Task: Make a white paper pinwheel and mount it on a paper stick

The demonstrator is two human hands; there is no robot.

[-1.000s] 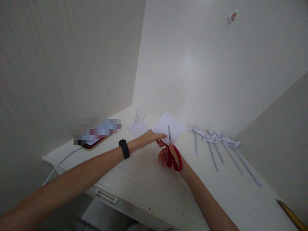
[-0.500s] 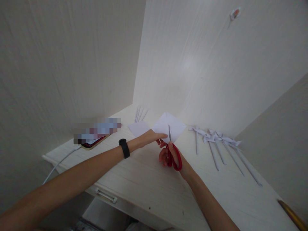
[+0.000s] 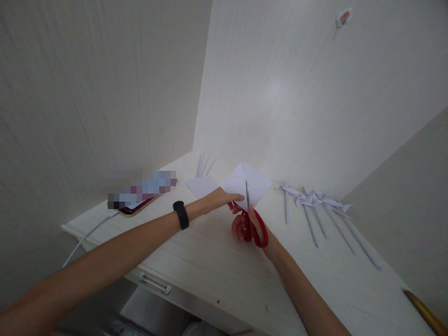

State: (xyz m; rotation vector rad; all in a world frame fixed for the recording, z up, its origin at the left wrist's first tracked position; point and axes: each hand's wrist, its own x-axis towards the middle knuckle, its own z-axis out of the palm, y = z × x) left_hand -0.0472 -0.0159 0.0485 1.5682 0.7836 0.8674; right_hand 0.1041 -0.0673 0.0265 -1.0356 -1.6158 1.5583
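My left hand (image 3: 219, 200), with a black band on its wrist, pinches the near left edge of a white paper square (image 3: 257, 181) held just above the white desk (image 3: 217, 261). My right hand (image 3: 252, 227) grips red-handled scissors (image 3: 252, 222). Their blades point away from me and sit in the paper's near corner.
Several white paper pinwheels on paper sticks (image 3: 315, 205) lie to the right. A smaller paper square (image 3: 201, 186) and thin paper sticks (image 3: 203, 165) lie behind my left hand. A phone (image 3: 138, 203) with a white cable (image 3: 87, 235) rests at the left edge. A drawer handle (image 3: 154, 283) is below.
The scissors' handles have spread slightly and my right hand has shifted a little. The paper and my left hand hold nearly still.
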